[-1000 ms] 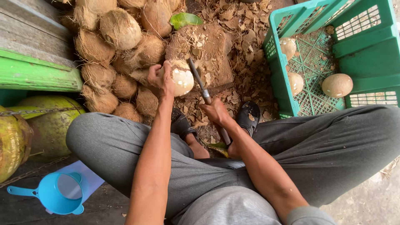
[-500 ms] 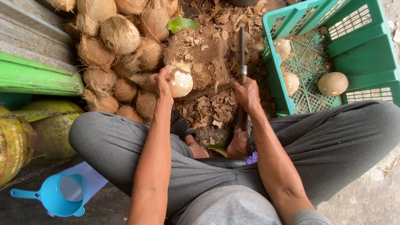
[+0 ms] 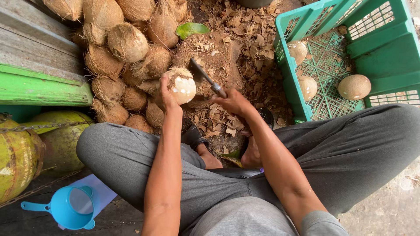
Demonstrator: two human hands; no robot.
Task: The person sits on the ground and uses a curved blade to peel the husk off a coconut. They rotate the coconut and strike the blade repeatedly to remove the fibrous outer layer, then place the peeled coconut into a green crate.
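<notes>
While the person sits on the ground with both knees spread wide, the left hand (image 3: 168, 94) is wrapped around a half-peeled coconut (image 3: 180, 85) and holds it up over a brown stump (image 3: 214, 59). The coconut shows white where the husk is cut off, and some brown hair still sits on its top. The right hand (image 3: 234, 102) is shut tight around the handle of a big knife (image 3: 204, 78). The dark blade points up and left, and its tip is just beside the coconut, maybe touching it; I cannot tell for sure. Bits of dry husk (image 3: 218, 122) lie all over the ground around the stump and between the person's feet. Behind the left hand there is a big pile of hairy brown coconuts (image 3: 127, 43). A green leaf (image 3: 192, 29) lies at the top of the pile. To the right of the stump stands a green plastic crate (image 3: 376, 48), and three peeled coconuts (image 3: 354, 86) rest on its floor. Near the left knee are large green coconuts (image 3: 26, 148), and a blue scoop (image 3: 65, 207) lies on the ground below them.
</notes>
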